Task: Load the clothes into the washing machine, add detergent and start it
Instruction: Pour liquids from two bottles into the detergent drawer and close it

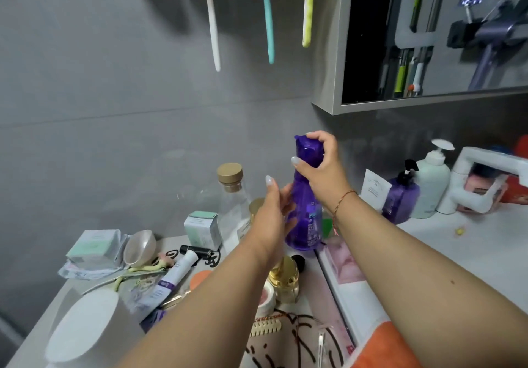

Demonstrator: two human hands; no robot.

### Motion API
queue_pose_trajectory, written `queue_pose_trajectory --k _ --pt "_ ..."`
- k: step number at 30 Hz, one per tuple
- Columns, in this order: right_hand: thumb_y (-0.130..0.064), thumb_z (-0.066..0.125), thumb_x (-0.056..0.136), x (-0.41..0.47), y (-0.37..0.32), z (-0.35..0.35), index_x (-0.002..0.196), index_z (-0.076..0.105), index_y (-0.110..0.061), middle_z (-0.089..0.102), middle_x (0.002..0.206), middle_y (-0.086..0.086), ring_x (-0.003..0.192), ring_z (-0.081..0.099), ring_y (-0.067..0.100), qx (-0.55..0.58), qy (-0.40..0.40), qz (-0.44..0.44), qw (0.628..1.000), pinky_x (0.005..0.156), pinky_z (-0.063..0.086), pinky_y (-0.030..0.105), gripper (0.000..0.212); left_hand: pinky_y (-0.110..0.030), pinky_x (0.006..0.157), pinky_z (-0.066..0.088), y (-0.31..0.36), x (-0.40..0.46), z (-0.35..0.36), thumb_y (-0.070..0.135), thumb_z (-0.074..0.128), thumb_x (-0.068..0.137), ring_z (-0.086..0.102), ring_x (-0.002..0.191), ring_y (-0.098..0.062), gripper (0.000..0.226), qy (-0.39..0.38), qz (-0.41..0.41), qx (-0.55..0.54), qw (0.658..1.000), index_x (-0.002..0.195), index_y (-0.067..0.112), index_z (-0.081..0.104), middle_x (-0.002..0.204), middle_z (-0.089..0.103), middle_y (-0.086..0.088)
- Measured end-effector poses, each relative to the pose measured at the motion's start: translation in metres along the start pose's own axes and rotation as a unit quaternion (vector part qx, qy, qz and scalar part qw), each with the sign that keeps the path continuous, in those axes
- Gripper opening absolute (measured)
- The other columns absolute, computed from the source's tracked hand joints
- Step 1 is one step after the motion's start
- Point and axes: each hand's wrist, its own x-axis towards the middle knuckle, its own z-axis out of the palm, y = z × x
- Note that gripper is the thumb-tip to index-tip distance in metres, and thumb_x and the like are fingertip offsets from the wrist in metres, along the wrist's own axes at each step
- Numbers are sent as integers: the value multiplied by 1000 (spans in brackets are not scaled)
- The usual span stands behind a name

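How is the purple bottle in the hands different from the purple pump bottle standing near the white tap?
The purple bottle is tall and slim with a purple cap; the purple pump bottle is shorter and broader with a black pump head. The first is held: the left hand grips its body and the right hand grips its cap. The second stands untouched on the white counter. Both are see-through purple plastic and upright.

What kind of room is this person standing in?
Most likely a home bathroom. Toothbrushes hang on the grey wall, a mirrored cabinet is mounted above, and a white tap stands beside pump bottles. Both hands hold a purple bottle.
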Motion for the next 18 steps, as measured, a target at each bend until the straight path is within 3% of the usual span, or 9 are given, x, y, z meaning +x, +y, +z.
queue_pose_trajectory --k 5,10,18 --pt "-8 71 79 8 36 9 110 45 -32 51 118 -6 101 54 12 15 -3 52 999 69 47 8 47 -27 101 36 -13 12 -9 60 11 98 54 111 -8 69 1 -28 -14 1000 138 18 49 106 63 15" --pt "-12 69 82 19 54 18 112 45 -33 52 119 -3 105 56 18 3 -30 78 996 83 54 31 44 -37 115 31 -25 18 -19 66 15 95 48 132 -15 74 21 -61 -16 998 141 19 48 138 57 1" --pt "-22 65 86 18 55 23 128 43 -37 49 126 -7 116 52 17 -52 -101 73 991 97 50 40 50 -41 103 42 -25 14 -36 62 14 97 60 117 -21 73 60 -60 -31 996 128 16 61 122 68 -9"
